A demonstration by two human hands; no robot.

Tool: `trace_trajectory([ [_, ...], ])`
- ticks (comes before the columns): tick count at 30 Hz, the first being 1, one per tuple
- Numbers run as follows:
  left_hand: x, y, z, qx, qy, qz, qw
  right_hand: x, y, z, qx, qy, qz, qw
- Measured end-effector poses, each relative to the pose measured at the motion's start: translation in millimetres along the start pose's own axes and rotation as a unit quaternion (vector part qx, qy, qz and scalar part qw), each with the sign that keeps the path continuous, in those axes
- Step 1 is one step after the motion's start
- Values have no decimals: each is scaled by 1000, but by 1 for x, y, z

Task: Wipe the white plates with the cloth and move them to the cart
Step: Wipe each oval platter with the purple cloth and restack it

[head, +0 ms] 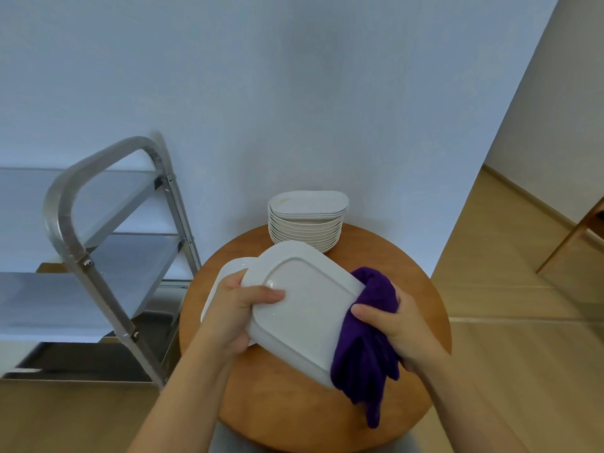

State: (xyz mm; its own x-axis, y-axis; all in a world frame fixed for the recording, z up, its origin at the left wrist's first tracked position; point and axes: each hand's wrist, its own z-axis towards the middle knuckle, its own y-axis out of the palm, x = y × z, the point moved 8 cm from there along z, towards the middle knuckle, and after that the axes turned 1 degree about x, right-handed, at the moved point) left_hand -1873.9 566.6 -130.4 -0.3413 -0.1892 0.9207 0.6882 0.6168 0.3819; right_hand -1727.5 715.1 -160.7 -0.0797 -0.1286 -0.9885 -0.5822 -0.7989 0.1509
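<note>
Left hand [240, 308] grips upturned white rectangular ceramic plate [304, 308] over round wooden table [421, 282]; right hand [397, 328] clutches purple cloth [366, 348] at its 4 o'clock edge. One-sided hold; hard rubbing could slip it.

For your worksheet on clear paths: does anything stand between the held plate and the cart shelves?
Partly. The held plate must pass the cart end frame, whose upright post and curved handle stand on the side facing the round table. Above the frame nothing visible blocks the way.

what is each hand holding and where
Left hand grips the white rectangular plate by its left edge; right hand grips the purple cloth bunched over the plate's right edge.
</note>
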Motion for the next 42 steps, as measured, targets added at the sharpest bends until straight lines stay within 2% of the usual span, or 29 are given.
trace_trajectory([
  [5, -7, -11, -2, 59, 10, -46, 997, 19, -3, -9, 146, -6, 149, 978],
  [8, -14, -12, -7, 104, 21, -76, 991, 22, -1, -10, 208, -11, 186, 960],
  [12, -29, -9, -9, 164, 35, -155, 974, 32, 4, -17, 316, -14, 236, 919],
  [16, -64, 21, -16, 184, 25, -204, 961, 39, 14, -15, 381, 8, 264, 886],
  [18, -84, 37, -22, 168, -10, -181, 969, 42, 22, -13, 366, 22, 257, 894],
  [21, -85, 27, -24, 128, -49, -154, 979, 35, 14, -8, 312, 35, 206, 927],
  [25, -70, -1, -15, 43, -136, -186, 972, 15, 2, 2, 186, 26, 95, 978],
  [28, -68, 10, -12, -20, -207, -143, 968, 15, 17, 7, 118, 44, 27, 992],
  [32, -60, 20, -5, -47, -162, -171, 971, 10, 23, 3, 140, 8, -3, 990],
  [38, -57, 9, -2, 73, -98, -149, 981, 34, 42, -18, 195, -37, -75, 977],
  [40, -62, 5, -9, 78, -88, -134, 984, 31, 37, -16, 180, -51, -104, 977],
  [42, -63, 8, -15, 36, -73, -99, 992, 18, 33, -8, 143, -65, -80, 984],
])
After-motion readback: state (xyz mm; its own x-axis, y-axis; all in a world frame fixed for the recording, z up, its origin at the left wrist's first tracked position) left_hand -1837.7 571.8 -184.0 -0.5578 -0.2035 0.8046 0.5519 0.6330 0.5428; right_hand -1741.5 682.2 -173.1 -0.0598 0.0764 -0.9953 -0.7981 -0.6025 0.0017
